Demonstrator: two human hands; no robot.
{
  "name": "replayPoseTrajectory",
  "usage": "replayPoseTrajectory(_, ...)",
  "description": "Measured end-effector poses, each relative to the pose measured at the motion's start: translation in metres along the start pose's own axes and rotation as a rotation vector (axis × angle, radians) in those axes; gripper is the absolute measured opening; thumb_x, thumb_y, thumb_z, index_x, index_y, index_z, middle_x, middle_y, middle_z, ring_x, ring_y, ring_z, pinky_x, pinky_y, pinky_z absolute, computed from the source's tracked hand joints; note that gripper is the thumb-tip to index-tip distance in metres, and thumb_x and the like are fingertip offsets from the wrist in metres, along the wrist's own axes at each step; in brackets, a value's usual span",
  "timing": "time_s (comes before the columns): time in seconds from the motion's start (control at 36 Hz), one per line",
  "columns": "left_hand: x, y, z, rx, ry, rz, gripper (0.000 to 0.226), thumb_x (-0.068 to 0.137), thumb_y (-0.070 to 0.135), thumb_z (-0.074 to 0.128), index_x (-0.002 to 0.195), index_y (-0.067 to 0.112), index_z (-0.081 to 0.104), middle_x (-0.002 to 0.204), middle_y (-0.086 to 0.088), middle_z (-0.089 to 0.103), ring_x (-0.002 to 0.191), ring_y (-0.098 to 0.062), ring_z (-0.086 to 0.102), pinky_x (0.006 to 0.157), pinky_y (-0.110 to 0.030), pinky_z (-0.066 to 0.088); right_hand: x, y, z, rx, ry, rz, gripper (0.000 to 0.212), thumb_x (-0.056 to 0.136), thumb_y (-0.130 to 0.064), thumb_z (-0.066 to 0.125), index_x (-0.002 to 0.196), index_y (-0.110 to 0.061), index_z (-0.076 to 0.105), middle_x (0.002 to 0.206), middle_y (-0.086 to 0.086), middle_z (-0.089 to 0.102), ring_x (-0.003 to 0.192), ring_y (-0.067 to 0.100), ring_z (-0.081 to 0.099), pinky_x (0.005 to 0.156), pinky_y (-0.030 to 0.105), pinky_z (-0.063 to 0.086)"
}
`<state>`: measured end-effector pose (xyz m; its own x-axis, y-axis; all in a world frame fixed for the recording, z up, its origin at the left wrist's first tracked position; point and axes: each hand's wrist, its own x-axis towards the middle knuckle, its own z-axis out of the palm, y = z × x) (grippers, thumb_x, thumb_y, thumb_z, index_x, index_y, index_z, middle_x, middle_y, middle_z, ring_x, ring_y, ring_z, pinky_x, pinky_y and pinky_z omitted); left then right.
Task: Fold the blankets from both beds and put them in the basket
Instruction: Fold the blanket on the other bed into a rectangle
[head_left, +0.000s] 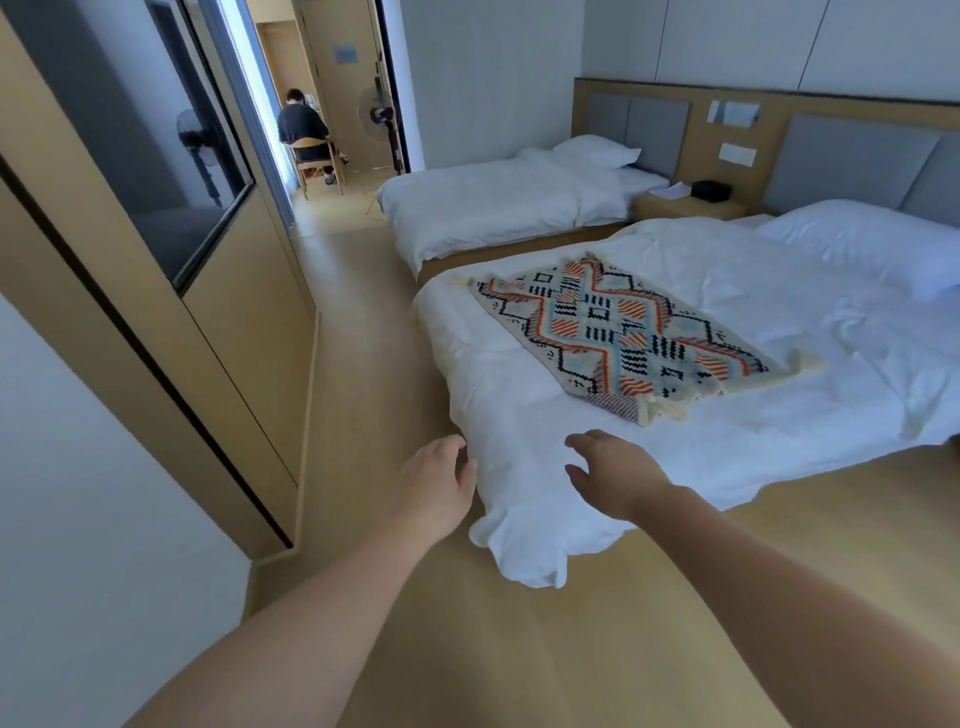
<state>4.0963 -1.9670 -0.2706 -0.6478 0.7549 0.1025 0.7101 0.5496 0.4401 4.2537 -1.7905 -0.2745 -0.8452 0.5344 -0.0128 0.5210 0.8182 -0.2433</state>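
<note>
A patterned blanket (618, 332) with orange, blue and black diamonds and cream fringe lies flat on the near bed (519, 395), one corner turned under at its near end. My left hand (436, 483) is held out at the bed's near corner, fingers apart, empty. My right hand (608, 473) hovers over the white cover just short of the blanket's fringe, fingers spread, holding nothing. The far bed (493, 208) carries only white bedding and a pillow. No basket is in view.
A nightstand (685, 205) with a black box stands between the beds. A wooden wall unit with a dark glass panel (197, 171) lines the left. Through the doorway a person (304, 130) sits on a chair beside a standing fan (376, 117). Wooden floor runs past the beds.
</note>
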Motion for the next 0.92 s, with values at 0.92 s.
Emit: replayPoseTrajectory(0.92,0.432,-0.111,0.045,0.038,-0.261,0.107,0.042,0.097,0.039,0.043,0.132,0.016,0.047,0.127,-0.001,0.057,0.115,-0.022,0.055,0.096,-0.038,0.046,0.410,0.070,0.036,0.035,-0.155,0.304,0.039,0.098,-0.033,0.043,0.132,-0.014,0.047,0.134,0.008,0.052,0.116,0.028,0.054,0.092,0.040,0.048)
